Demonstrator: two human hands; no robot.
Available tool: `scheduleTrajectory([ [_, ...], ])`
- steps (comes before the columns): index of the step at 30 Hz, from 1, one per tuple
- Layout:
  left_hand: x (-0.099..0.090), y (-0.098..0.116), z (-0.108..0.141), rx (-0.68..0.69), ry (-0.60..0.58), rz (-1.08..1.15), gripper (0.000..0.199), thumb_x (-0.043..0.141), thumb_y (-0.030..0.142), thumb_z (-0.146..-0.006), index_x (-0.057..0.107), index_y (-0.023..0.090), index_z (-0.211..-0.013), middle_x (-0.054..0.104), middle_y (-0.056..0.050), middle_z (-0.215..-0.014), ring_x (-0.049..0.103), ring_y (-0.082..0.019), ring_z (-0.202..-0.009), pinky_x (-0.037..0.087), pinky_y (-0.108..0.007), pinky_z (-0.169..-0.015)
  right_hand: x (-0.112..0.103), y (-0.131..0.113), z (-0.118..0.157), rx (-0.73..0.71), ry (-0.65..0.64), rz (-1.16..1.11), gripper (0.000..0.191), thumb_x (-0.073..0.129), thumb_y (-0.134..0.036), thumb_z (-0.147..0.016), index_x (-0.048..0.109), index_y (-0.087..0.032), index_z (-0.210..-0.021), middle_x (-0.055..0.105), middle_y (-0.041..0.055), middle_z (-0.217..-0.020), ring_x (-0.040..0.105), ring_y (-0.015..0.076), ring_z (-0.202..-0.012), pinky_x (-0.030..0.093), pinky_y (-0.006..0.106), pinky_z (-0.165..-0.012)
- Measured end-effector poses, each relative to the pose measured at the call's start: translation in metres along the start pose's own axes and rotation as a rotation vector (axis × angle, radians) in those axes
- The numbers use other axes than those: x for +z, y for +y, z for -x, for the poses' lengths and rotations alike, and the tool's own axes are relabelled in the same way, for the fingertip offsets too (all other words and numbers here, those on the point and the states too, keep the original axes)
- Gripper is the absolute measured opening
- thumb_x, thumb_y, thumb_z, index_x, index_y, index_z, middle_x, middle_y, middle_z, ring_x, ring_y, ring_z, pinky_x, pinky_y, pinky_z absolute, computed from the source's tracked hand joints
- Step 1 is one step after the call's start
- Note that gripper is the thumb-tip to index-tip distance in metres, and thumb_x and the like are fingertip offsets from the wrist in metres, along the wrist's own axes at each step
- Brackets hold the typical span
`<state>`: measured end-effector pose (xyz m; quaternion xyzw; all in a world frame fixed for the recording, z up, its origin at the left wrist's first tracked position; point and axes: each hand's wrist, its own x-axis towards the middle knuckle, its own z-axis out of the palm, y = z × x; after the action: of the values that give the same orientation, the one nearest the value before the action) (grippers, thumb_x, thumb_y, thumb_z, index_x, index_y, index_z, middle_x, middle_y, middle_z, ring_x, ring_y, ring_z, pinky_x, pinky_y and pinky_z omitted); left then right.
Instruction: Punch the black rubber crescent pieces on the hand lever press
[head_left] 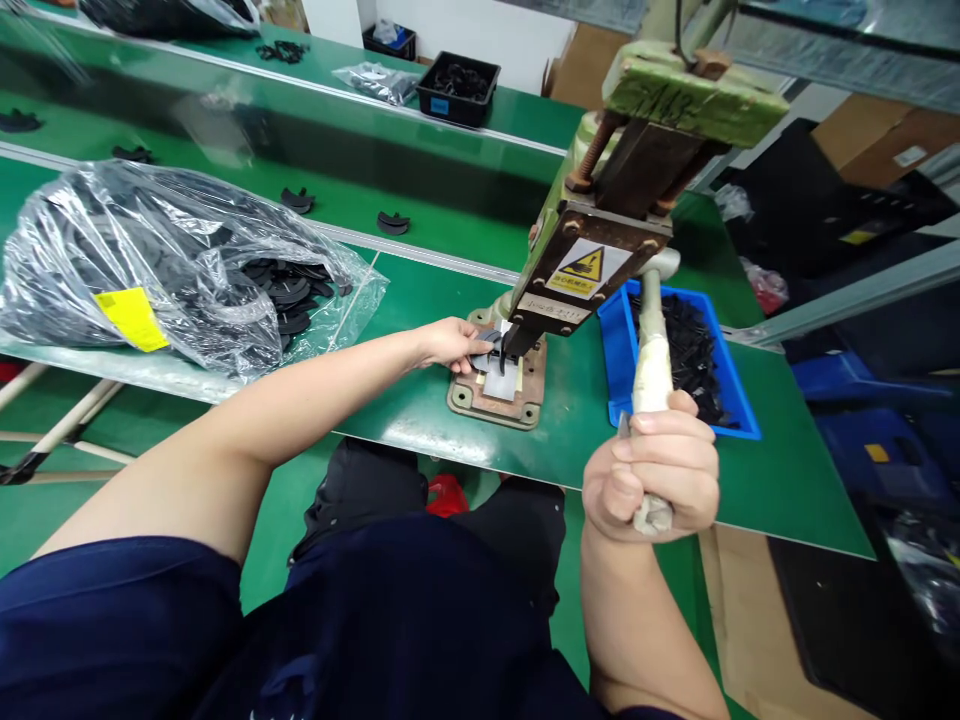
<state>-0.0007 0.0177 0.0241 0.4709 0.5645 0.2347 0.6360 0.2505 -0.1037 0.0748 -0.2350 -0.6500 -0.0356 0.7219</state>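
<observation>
My left hand (454, 345) pinches a dark curved plastic piece (487, 345) at the base plate (486, 408) of a green hand press (577, 240). The piece lies under the press ram (523, 338), partly hidden by my fingers and the ram. Whether the ram touches it I cannot tell. My right hand (656, 465) is wrapped round the press lever (652, 370), which is bound in pale tape and stands to the right of the press head. A yellow warning label (586, 265) is on the front of the press.
On the left, a clear plastic bag (135, 260) spills black curved pieces (289, 290) onto the green table (390, 400). To the right stands a blue bin (739, 400) of black parts. Loose pieces (393, 223) and a black tray (457, 90) lie farther back.
</observation>
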Motion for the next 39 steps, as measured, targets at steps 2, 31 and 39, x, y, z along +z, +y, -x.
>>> scheduleTrajectory([
  [2, 0.002, 0.000, 0.003, -0.010, 0.022, 0.025, 0.036, 0.088, 0.038, -0.088, 0.062, 0.017, -0.075, 0.064, -0.002, -0.049, 0.056, -0.011, -0.037, 0.040, -0.020, -0.042, 0.004, -0.001, 0.002, 0.002, 0.015, 0.009, 0.020, 0.071, -0.040, -0.090, 0.062, -0.031, -0.074, 0.052, -0.0042, -0.062, 0.066, 0.0181, -0.077, 0.056, 0.055, -0.104],
  [31, 0.025, -0.013, 0.144, 0.402, -0.151, 0.211, 0.041, 0.083, 0.054, -0.088, 0.063, 0.018, -0.085, 0.067, -0.001, -0.055, 0.066, -0.015, -0.045, 0.052, -0.022, -0.046, 0.059, -0.027, 0.056, 0.695, -0.489, -0.104, 0.019, 0.070, -0.040, -0.095, 0.063, -0.023, -0.096, 0.070, 0.0007, -0.086, 0.067, 0.0112, -0.073, 0.058, 0.025, -0.066],
  [39, 0.021, -0.011, 0.142, 0.303, -0.217, 0.210, 0.045, 0.085, 0.055, -0.084, 0.060, 0.019, -0.081, 0.066, -0.001, -0.057, 0.064, -0.013, -0.045, 0.047, -0.021, -0.044, 0.041, -0.029, 0.059, 0.637, -0.585, -0.036, 0.018, 0.064, -0.040, -0.098, 0.064, -0.024, -0.107, 0.073, 0.0024, -0.096, 0.070, 0.0139, -0.082, 0.060, 0.030, -0.074],
])
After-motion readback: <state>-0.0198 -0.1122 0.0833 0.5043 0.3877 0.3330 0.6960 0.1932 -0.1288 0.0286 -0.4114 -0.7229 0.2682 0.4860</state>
